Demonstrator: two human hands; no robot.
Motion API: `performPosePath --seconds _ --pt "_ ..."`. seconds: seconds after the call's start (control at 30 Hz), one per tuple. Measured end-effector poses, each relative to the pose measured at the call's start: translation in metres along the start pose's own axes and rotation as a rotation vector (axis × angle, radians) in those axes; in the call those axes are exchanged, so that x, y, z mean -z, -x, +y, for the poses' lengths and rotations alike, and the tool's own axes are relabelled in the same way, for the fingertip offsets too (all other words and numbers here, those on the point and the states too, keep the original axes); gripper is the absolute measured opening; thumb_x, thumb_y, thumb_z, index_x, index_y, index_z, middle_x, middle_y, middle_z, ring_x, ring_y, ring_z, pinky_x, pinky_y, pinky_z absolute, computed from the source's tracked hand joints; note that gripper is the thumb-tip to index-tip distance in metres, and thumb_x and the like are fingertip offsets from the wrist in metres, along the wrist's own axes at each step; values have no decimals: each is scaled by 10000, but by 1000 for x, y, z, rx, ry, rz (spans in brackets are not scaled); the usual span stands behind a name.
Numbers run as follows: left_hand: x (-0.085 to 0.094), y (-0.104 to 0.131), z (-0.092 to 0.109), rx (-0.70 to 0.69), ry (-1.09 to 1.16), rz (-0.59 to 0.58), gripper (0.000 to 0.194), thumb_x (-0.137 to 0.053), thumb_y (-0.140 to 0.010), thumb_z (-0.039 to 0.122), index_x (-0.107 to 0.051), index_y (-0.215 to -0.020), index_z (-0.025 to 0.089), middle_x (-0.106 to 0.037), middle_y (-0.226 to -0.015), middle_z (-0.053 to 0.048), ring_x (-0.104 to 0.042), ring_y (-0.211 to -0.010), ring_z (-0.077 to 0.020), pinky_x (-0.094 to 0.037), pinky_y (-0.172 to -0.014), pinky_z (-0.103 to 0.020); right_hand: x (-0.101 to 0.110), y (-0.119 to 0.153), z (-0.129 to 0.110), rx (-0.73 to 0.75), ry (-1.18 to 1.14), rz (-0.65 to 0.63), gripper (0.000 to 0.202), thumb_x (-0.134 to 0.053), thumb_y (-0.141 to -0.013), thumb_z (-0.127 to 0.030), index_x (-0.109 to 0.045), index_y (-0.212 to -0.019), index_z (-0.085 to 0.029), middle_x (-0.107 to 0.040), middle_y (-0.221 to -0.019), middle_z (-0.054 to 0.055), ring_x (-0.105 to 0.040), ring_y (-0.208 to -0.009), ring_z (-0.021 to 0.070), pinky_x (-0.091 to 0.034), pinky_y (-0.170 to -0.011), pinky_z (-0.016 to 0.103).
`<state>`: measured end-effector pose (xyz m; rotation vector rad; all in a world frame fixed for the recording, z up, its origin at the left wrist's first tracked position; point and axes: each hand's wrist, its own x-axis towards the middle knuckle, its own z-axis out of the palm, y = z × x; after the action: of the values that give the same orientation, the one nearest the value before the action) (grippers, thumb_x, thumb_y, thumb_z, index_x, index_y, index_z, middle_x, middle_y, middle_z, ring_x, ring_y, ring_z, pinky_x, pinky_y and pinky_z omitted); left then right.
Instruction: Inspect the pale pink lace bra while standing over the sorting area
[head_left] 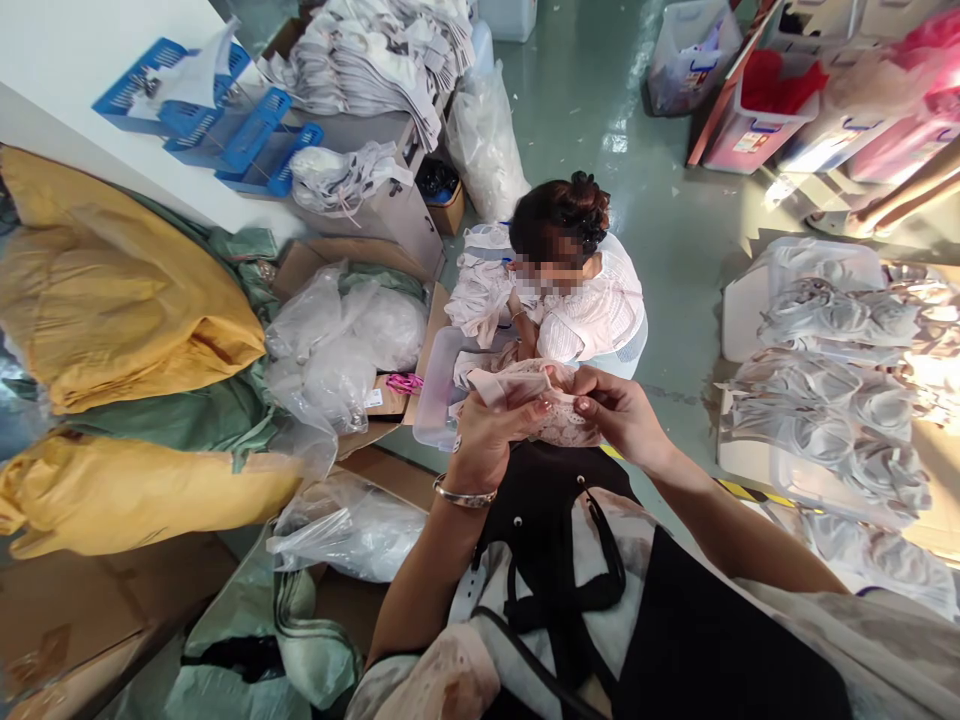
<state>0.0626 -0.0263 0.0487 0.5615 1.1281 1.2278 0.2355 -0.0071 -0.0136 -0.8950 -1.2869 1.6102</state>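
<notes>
A pale pink lace garment (pixel 566 428) is stretched between my two hands in front of my chest, with a smooth band along its upper left edge. My left hand (pixel 489 432) grips the banded end, thumb lying across the cloth. At the other end, my right hand (pixel 616 408) pinches the lace edge between thumb and fingers. Whether the piece is a bra or another undergarment cannot be told. Just beyond it, a clear plastic bin (pixel 433 395) holds more pale garments (pixel 480 290), and a crouching person (pixel 592 310) has an arm reaching into them.
Open cardboard boxes with clear plastic bags (pixel 337 340) stand on my left, beside large yellow sacks (pixel 127 290). Stacked pale garments (pixel 367 60) lie on a grey cabinet (pixel 397 220) ahead. Bins of bras (pixel 825 400) line my right, with bins of red and pink cloth (pixel 780 85) farther back.
</notes>
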Motion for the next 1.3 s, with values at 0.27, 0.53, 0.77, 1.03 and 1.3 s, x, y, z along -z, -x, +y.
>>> performPosePath --seconds 0.27,0.53,0.77,1.03,1.3 --pt "1 1 -1 -29 32 12 324 -912 -520 143 -804 -824 178 -792 -840 -30 -725 -775 -169 -574 -711 -243 -1 -2 7 -6 -76 5 313 -697 -877 -473 -604 -785 -189 -483 -766 -23 -402 -661 97 -296 -609 255" --pt "-2 -1 5 2 71 11 341 -908 -481 120 -809 -802 183 -783 -799 -23 -708 -733 -145 -567 -690 -227 -1 -5 9 4 -111 -24 278 -705 -879 -447 -622 -787 -198 -498 -773 -24 -424 -692 100 -316 -647 253" --pt "-2 -2 7 25 73 1 370 -908 -474 136 -810 -829 168 -786 -835 -34 -708 -755 -150 -571 -712 -241 0 -5 9 1 -111 -15 299 -712 -870 -456 -613 -774 -192 -498 -767 -25 -436 -697 102 -319 -655 252" --pt "-2 0 7 60 67 -14 388 -915 -478 168 -809 -851 161 -789 -855 -61 -718 -778 -182 -568 -708 -261 1 -5 6 8 -91 -19 303 -711 -869 -463 -615 -775 -191 -516 -777 -20 -442 -705 109 -327 -671 256" --pt "-1 1 7 96 61 -22 372 -925 -478 186 -806 -829 153 -779 -843 -55 -705 -775 -181 -561 -710 -266 1 -4 5 11 -102 -37 291 -695 -889 -441 -600 -771 -192 -490 -766 -28 -413 -690 100 -299 -653 260"
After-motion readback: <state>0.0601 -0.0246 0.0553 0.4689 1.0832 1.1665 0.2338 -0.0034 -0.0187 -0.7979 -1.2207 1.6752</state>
